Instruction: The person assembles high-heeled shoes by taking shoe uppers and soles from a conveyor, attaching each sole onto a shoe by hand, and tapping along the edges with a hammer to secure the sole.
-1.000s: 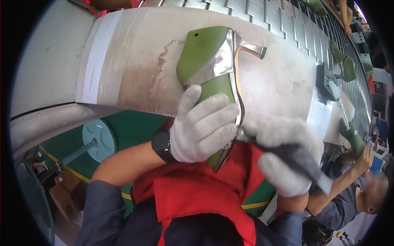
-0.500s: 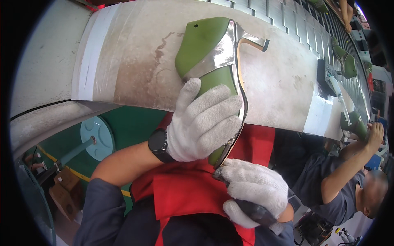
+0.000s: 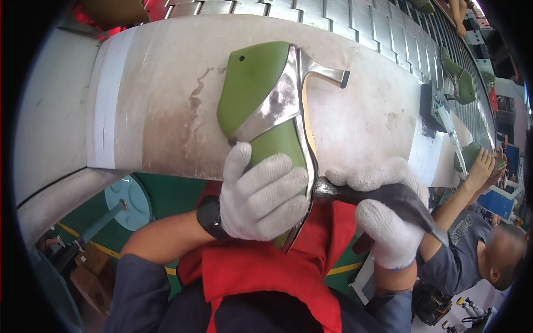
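Note:
A silver high-heeled shoe [image 3: 277,102] lies on its side on a green last [image 3: 252,86], its heel pointing right and its sole edge facing my right hand. Spread over the forefoot, my left hand [image 3: 264,194], in a white knitted glove, wraps around the shoe and presses it. My gloved right hand [image 3: 394,222] grips a shoemaker's hammer [image 3: 383,197] by its dark head. The rounded metal face of the hammer is against or very close to the sole edge; contact cannot be made out. The toe end is partly hidden by my left hand.
Under the shoe is a pale, stained worktable [image 3: 177,133]. A slatted metal conveyor [image 3: 327,19] runs behind it. On the right a co-worker's hand [image 3: 480,169] holds a green last, near a dark box [image 3: 430,108] with a white stick-like tool. A blue round base [image 3: 127,208] stands below left.
My right hand has moved up and right from the toe end, bringing the hammer to the middle of the sole edge. The shoe and left hand sit slightly lower and further left in view.

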### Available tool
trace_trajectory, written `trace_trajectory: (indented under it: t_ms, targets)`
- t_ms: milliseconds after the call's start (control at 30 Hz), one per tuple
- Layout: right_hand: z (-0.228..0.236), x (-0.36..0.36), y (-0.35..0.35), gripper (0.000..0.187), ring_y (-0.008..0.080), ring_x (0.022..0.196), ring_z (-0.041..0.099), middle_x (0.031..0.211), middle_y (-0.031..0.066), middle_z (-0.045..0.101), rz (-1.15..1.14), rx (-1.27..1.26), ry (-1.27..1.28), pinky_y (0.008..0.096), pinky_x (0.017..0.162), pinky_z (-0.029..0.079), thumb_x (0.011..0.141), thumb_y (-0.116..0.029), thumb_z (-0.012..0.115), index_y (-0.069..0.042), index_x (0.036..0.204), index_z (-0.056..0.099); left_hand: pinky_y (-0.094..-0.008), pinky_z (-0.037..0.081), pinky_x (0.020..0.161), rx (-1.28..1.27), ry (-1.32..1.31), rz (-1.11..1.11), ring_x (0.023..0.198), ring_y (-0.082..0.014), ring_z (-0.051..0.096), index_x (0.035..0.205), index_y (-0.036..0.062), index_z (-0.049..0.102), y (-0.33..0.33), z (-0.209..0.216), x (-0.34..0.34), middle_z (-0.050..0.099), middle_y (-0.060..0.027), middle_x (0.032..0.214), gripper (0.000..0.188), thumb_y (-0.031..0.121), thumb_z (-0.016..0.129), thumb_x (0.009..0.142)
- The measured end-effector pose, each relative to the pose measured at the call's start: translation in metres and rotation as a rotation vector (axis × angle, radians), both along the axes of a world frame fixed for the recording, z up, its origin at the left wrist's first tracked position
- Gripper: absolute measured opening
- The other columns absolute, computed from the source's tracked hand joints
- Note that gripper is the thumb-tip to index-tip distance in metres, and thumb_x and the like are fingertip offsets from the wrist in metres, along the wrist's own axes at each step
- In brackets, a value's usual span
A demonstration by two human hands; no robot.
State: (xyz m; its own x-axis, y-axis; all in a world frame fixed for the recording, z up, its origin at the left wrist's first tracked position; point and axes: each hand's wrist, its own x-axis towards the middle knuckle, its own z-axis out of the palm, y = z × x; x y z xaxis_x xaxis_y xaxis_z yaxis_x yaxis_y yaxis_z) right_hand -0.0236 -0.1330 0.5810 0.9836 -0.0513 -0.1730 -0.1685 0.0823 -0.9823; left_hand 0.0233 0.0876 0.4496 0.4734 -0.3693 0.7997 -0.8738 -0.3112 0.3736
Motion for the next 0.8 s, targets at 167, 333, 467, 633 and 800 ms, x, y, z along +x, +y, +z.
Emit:
trace_trajectory:
  t_ms: [167, 333, 467, 633, 800]
  targets:
    - [0.016, 0.047, 0.000, 0.033, 0.0382, 0.107, 0.079, 0.117, 0.0285, 0.078, 0.033, -0.084, 0.302, 0.0491, 0.101, 0.063, 0.088, -0.004, 0.075, 0.008, 0.118, 0.069, -0.0664, 0.036, 0.122, -0.105, -0.062, 0.042, 0.111, -0.0258, 0.070, 0.100, 0.0189, 0.068, -0.011, -0.012, 0.003, 0.075, -0.0013, 0.113, 0.024, 0.011, 0.081, 0.082]
    - [0.008, 0.065, 0.006, 0.038, 0.0410, 0.109, 0.078, 0.120, 0.0316, 0.077, -0.023, -0.025, 0.383, 0.0496, 0.101, 0.063, 0.088, -0.009, 0.075, 0.009, 0.120, 0.066, -0.0716, 0.038, 0.117, -0.177, -0.054, 0.096, 0.112, -0.0244, 0.070, 0.128, 0.0189, 0.061, -0.021, -0.021, -0.001, 0.071, 0.0007, 0.123, 0.047, 0.011, 0.081, 0.086]
    - [-0.005, 0.070, 0.003, 0.040, 0.0387, 0.112, 0.077, 0.127, 0.0320, 0.075, 0.037, -0.127, 0.284, 0.0442, 0.096, 0.062, 0.094, -0.014, 0.074, 0.009, 0.125, 0.064, -0.0687, 0.039, 0.117, -0.198, -0.059, 0.141, 0.111, -0.0215, 0.069, 0.130, 0.0217, 0.061, -0.025, -0.028, -0.007, 0.067, 0.0031, 0.126, 0.043, 0.018, 0.078, 0.091]
    - [-0.015, 0.069, 0.013, 0.040, 0.0382, 0.112, 0.077, 0.128, 0.0318, 0.075, -0.105, -0.157, 0.241, 0.0412, 0.094, 0.062, 0.096, -0.014, 0.073, 0.009, 0.128, 0.064, -0.0622, 0.042, 0.112, -0.220, -0.010, 0.153, 0.112, -0.0172, 0.068, 0.130, 0.0249, 0.061, -0.029, -0.024, -0.011, 0.067, 0.0051, 0.129, 0.040, 0.020, 0.076, 0.093]
    - [-0.006, 0.104, 0.018, 0.033, 0.0341, 0.104, 0.079, 0.122, 0.0303, 0.077, -0.069, -0.150, 0.145, 0.0389, 0.093, 0.063, 0.093, -0.010, 0.072, 0.011, 0.118, 0.068, -0.0494, 0.043, 0.092, -0.146, 0.018, 0.064, 0.111, -0.0141, 0.067, 0.128, 0.0252, 0.061, -0.021, -0.021, -0.007, 0.066, 0.0066, 0.132, 0.038, 0.024, 0.077, 0.093]
